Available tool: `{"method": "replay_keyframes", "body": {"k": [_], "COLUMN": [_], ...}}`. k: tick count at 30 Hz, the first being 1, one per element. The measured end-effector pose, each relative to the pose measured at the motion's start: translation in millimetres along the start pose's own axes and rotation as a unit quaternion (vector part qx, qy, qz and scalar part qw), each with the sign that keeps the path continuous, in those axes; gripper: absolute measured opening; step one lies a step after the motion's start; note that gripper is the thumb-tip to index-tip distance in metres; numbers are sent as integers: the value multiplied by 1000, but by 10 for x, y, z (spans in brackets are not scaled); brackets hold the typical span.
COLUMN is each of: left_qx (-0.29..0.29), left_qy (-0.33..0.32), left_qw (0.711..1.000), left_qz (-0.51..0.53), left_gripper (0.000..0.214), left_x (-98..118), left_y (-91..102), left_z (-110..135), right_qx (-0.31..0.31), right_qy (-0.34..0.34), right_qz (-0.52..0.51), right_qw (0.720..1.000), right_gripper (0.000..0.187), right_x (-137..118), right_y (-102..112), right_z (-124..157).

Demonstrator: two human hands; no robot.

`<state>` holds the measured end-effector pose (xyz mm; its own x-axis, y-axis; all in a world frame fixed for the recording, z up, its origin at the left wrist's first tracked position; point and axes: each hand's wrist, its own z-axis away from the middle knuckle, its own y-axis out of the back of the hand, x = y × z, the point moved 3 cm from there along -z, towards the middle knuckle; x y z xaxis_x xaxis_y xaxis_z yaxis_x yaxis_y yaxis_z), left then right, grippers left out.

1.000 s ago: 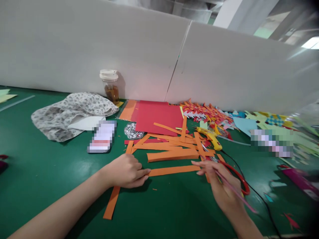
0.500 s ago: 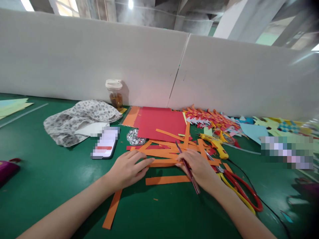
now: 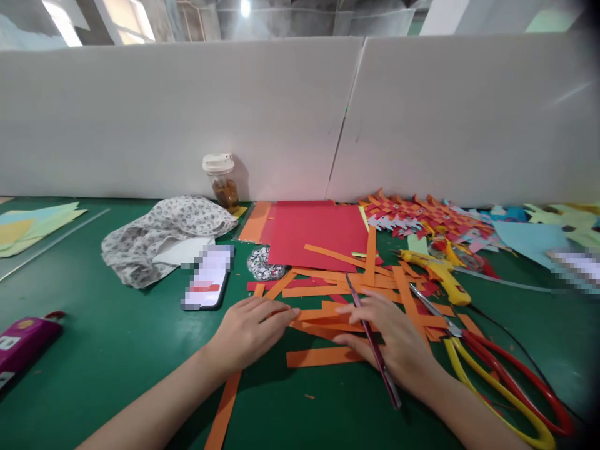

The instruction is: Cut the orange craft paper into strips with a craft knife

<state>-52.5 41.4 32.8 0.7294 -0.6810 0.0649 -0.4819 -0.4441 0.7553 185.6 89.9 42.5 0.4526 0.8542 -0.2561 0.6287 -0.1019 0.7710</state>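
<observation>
At the centre of the head view, my left hand (image 3: 255, 331) is closed, its fingertips pinching the left end of an orange paper strip (image 3: 312, 314). More strips lie overlapped beneath and beyond it. My right hand (image 3: 391, 331) has its thumb and index finger apart, just right of the pinched strip. A slim maroon pen-like tool (image 3: 374, 340) with a dark pointed tip lies across that hand, held in its fingers, tip pointing away from me. A loose orange strip (image 3: 323, 357) lies flat in front. Another long strip (image 3: 225, 406) passes under my left wrist.
Red-and-yellow-handled scissors (image 3: 504, 375) and a yellow glue gun (image 3: 438, 275) lie to the right. Beyond are red paper sheets (image 3: 319, 231) and woven paper pieces (image 3: 422, 215). To the left lie a phone (image 3: 209, 278), a patterned cloth (image 3: 164, 231) and a lidded cup (image 3: 224, 184).
My right thumb and fingers have spread and moved off the orange strip, the maroon tool still in that hand. My left hand keeps its hold. The head view has shifted.
</observation>
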Motion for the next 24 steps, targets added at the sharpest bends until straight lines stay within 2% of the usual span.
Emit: {"method": "replay_keyframes", "body": {"k": [3, 6, 9, 12, 14, 16, 18, 20, 22, 24], "left_qx": [17, 16, 9, 36, 66, 105, 148, 178, 176, 140], "left_qy": [69, 162, 250, 329, 381, 438, 486, 515, 527, 521], "left_qw": [997, 982, 950, 904, 867, 822, 776, 737, 712, 712], "left_qz": [34, 95, 185, 269, 314, 348, 374, 401, 430, 450], "left_gripper": [18, 19, 24, 25, 25, 22, 23, 25, 25, 25], "left_x": [-43, -101, -173, -254, -310, -368, -414, -436, -425, -382], "left_y": [-13, -17, -20, -25, -37, -53, -63, -69, -79, -95], "left_z": [7, 11, 22, 55, 92, 141, 185, 205, 195, 164], "right_qx": [26, 62, -3, -71, -95, -102, -93, -70, -33, 29], "right_qy": [27, 51, 48, 21, -16, -86, -168, -226, -261, -290], "right_qz": [17, -17, -92, -144, -155, -147, -105, -52, -37, -75], "right_qw": [999, 997, 995, 987, 983, 980, 976, 970, 964, 954], "right_gripper": [28, 31, 28, 21, 18, 14, 8, 14, 22, 25], "right_x": [-86, -217, -346, -407, -375, -272, -129, 0, 86, 132], "right_y": [68, 122, 90, 13, -53, -120, -167, -179, -164, -128], "right_z": [-16, 19, 65, 95, 101, 100, 100, 98, 92, 85]}}
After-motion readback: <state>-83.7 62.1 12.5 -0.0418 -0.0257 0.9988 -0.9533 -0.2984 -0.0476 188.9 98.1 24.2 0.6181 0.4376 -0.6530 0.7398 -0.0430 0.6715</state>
